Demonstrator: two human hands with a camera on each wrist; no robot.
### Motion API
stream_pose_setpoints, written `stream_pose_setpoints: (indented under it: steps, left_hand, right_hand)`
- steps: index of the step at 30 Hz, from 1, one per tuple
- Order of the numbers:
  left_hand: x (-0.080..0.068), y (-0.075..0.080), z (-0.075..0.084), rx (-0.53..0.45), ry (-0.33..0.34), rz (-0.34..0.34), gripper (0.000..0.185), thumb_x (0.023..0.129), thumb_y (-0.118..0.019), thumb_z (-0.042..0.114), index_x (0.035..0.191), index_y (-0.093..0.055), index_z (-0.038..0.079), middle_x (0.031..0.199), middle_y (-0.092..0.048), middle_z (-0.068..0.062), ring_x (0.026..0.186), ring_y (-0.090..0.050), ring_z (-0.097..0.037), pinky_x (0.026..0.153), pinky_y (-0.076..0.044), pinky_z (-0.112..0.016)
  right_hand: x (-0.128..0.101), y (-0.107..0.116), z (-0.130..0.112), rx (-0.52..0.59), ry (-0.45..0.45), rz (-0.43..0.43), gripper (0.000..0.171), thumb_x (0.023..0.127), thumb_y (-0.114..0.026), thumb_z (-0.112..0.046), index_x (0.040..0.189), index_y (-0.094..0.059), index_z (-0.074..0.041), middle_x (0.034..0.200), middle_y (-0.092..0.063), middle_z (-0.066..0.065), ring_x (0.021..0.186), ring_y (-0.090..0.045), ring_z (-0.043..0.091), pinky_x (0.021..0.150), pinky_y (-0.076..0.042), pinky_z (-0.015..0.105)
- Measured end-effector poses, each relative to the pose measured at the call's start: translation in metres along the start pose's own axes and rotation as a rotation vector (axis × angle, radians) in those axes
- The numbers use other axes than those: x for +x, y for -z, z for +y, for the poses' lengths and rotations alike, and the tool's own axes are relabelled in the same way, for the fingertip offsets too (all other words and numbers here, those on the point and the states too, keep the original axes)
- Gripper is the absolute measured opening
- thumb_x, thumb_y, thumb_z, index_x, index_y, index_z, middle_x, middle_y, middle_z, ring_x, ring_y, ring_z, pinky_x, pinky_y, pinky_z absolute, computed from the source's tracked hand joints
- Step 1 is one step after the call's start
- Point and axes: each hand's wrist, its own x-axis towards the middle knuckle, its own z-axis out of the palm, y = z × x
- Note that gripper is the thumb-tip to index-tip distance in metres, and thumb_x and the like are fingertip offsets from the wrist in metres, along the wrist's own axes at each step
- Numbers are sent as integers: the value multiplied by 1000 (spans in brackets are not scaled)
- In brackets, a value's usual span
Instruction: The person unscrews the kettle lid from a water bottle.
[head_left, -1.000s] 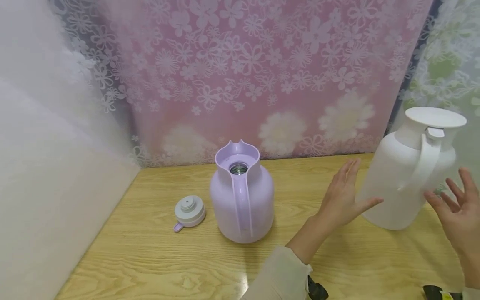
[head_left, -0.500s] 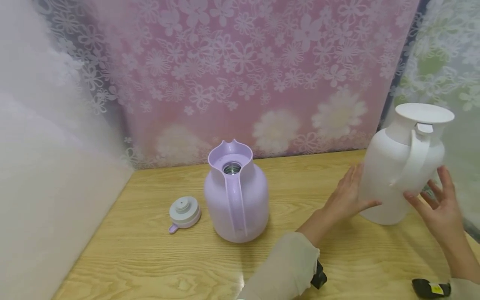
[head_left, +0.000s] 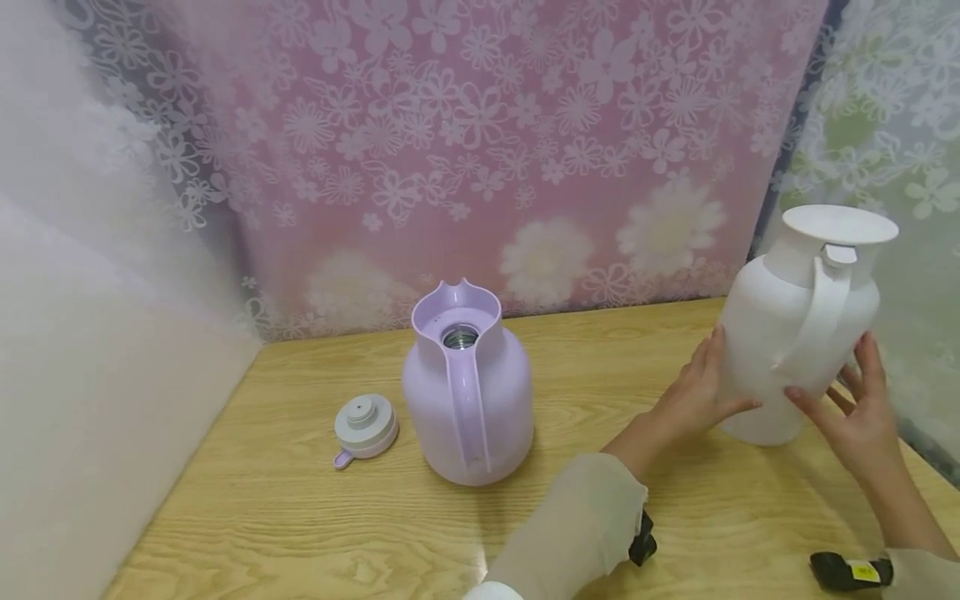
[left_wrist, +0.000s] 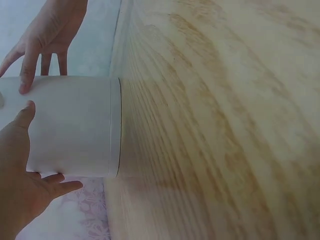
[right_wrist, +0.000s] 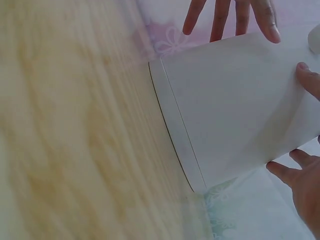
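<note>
A white lidded jug (head_left: 780,333) stands upright at the table's right end, its handle towards me. My left hand (head_left: 693,400) lies against the jug's left side with straight fingers and the thumb across the front. My right hand (head_left: 855,412) touches the right side near the handle's foot, fingers spread. The left wrist view shows the jug's lower body (left_wrist: 70,125) between my left hand (left_wrist: 15,195) and the fingertips of my right hand (left_wrist: 42,40). The right wrist view shows the same jug (right_wrist: 235,110) between both hands, its base on the wood.
A lilac jug (head_left: 465,392) without a lid stands mid-table, and its grey stopper (head_left: 365,425) lies to its left. The wooden table (head_left: 300,517) meets a white panel (head_left: 90,375) on the left and a floral curtain (head_left: 487,150) behind.
Both hands have moved in from either side of the white jug and now touch its body. The view has shifted slightly right.
</note>
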Motion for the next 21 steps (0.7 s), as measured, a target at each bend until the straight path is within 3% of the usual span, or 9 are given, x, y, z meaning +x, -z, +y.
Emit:
stream_pose_setpoints:
  steps: [5,13,21]
  left_hand:
    - [7,-5,1,-1,28,2,100,67,-54,51,122,27,29,132,-5,9,111,-28,-9,81,-35,-24]
    - [16,-8,-4,-107,24,-11,100,67,-57,47,122,25,30,131,-8,10,113,-23,-7,84,-32,-24]
    - [15,-10,-16,-245,-68,13,94,69,-58,39,124,18,34,132,-3,15,115,-13,0,87,-29,-24]
  right_hand:
    - [-1,1,16,-4,14,4,94,68,-58,11,131,-2,-31,135,-5,-3,115,-23,15,82,-30,13]
    - [-1,1,25,22,-2,-13,94,69,-58,9,131,1,-31,135,-5,-3,117,-19,17,91,-24,31]
    - [3,2,40,2,1,-4,97,67,-61,8,131,0,-33,135,-7,-4,116,-22,17,82,-32,16]
